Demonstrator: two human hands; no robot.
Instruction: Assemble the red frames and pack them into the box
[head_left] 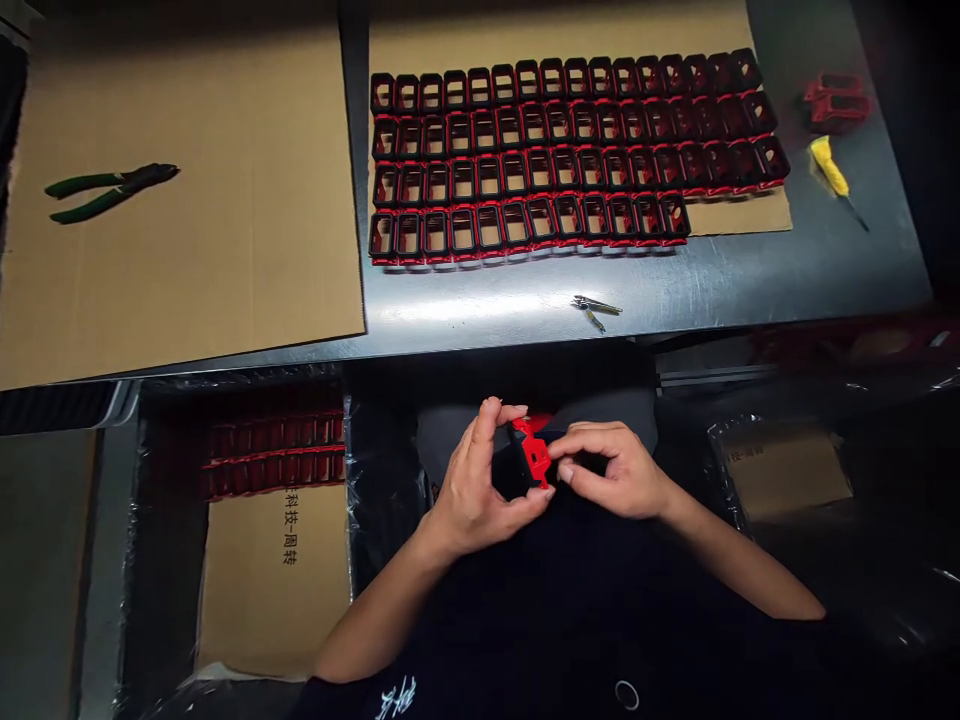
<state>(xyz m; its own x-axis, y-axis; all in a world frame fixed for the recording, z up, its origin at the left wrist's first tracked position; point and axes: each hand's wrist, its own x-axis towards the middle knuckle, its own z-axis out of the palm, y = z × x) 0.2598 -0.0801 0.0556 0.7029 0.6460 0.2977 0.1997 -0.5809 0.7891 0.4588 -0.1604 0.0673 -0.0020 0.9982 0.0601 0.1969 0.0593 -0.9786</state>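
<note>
In front of my body, below the table's front edge, my left hand (480,485) grips a red and black plastic part (534,455) between its thumb and fingers. My right hand (619,468) is at the part's right side, its index fingertip against the red face and its thumb just below. Whether the right fingers pinch anything small cannot be made out. Several rows of similar black and red frames (489,228) stand on cardboard on the metal table (465,310).
Green-handled cutters (112,190) lie on a cardboard sheet (247,250). Small pliers (596,310) rest near the table edge. A yellow-handled screwdriver (830,170) and red parts (836,103) are at the right. A lined box (274,600) holding red parts sits lower left.
</note>
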